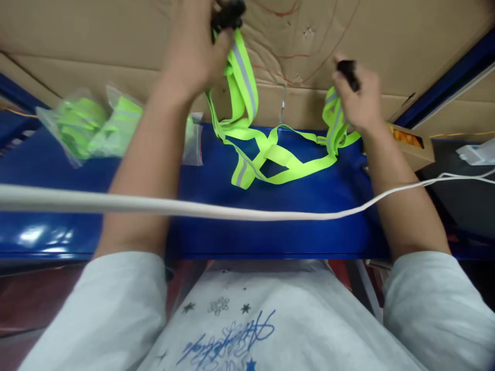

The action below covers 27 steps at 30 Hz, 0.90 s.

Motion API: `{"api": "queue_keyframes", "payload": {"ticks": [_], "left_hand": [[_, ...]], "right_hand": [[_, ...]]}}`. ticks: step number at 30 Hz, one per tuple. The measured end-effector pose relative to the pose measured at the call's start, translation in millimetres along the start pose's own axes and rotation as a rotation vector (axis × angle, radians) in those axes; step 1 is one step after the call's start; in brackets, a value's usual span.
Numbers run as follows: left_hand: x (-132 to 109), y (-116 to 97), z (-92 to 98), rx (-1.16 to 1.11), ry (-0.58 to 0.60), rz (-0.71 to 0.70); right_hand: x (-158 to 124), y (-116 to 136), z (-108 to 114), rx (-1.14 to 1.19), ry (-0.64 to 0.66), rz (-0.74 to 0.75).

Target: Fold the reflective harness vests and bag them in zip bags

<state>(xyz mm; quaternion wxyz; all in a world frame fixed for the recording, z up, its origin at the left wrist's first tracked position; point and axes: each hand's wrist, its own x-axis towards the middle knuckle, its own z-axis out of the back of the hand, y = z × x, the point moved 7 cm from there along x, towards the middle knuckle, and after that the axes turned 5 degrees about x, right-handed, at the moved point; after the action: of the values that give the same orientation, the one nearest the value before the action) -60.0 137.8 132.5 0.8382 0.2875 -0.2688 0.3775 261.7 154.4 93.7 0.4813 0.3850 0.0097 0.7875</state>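
Neon-yellow reflective straps (286, 157), with grey stripes and crossing bands, hang between my two hands and partly rest on the blue shelf (270, 237). My left hand (201, 56) is raised at the upper middle, closed around a black buckle (229, 15) with looped strap dangling below it. On the right, my right hand (359, 95) grips another black buckle (348, 73), and a bunched part of the strap falls beneath it. Both hands are slightly blurred, and some fingers are hidden behind the buckles.
Clear plastic bags (79, 126) holding similar yellow straps lie at the left. A white cable (251, 213) runs across the view in front of my forearms. Cardboard (100, 36) backs the shelf. An open cardboard box (413, 149) and a white plug (477, 153) sit at the right.
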Motion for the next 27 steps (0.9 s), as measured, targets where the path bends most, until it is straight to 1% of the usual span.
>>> {"api": "queue_keyframes", "payload": {"ticks": [1, 2, 3, 4, 5, 6, 7, 8, 10, 11, 13, 15, 17, 19, 23, 27], "left_hand": [[4.2, 3.9, -3.3, -0.008, -0.033, 0.106], [7.6, 7.2, -2.3, -0.008, -0.076, 0.203], [10.6, 8.0, 2.1, 0.01, -0.12, 0.27], [13.9, 5.2, 8.0, 0.051, -0.15, 0.29], [17.0, 0.4, 14.6, 0.097, -0.171, 0.294], [20.0, -6.1, 20.2, 0.135, -0.172, 0.29], [23.1, -14.7, 23.0, 0.161, -0.143, 0.271], [26.1, -24.3, 24.3, 0.158, -0.108, 0.25], [31.3, -44.9, 21.3, 0.095, -0.013, 0.214], [33.4, -53.8, 19.6, 0.063, 0.021, 0.215], [37.3, -69.5, 15.7, 0.01, 0.081, 0.211], [40.1, -81.2, 13.7, -0.047, 0.123, 0.196], [41.1, -88.3, 13.4, -0.106, 0.158, 0.185], [40.4, -89.4, 15.1, -0.126, 0.167, 0.211], [38.2, -90.5, 17.0, -0.11, 0.17, 0.241], [36.7, -94.0, 12.5, -0.127, 0.231, 0.275]], "right_hand": [[3.6, 18.2, -5.3, -0.02, 0.062, 0.003], [8.9, 34.1, -6.0, -0.032, 0.088, 0.014], [15.3, 46.9, -1.3, -0.043, 0.062, 0.016], [21.7, 57.6, 5.5, -0.05, 0.023, 0.023], [27.2, 66.2, 15.1, -0.058, -0.045, 0.025], [31.2, 74.6, 22.0, -0.063, -0.078, 0.051], [33.5, 82.0, 27.2, -0.078, -0.095, 0.082], [34.3, 88.9, 28.7, -0.101, -0.075, 0.123], [31.4, 99.5, 21.9, -0.154, 0.047, 0.204], [28.2, 102.7, 15.9, -0.174, 0.122, 0.232], [21.4, 105.2, 6.7, -0.186, 0.219, 0.242], [15.8, 105.8, 3.3, -0.168, 0.247, 0.226], [11.9, 105.7, 4.1, -0.148, 0.254, 0.216], [9.9, 104.5, 8.1, -0.128, 0.241, 0.216], [10.2, 98.2, 17.0, -0.088, 0.165, 0.221], [10.6, 93.2, 13.0, -0.089, 0.16, 0.207]]}}
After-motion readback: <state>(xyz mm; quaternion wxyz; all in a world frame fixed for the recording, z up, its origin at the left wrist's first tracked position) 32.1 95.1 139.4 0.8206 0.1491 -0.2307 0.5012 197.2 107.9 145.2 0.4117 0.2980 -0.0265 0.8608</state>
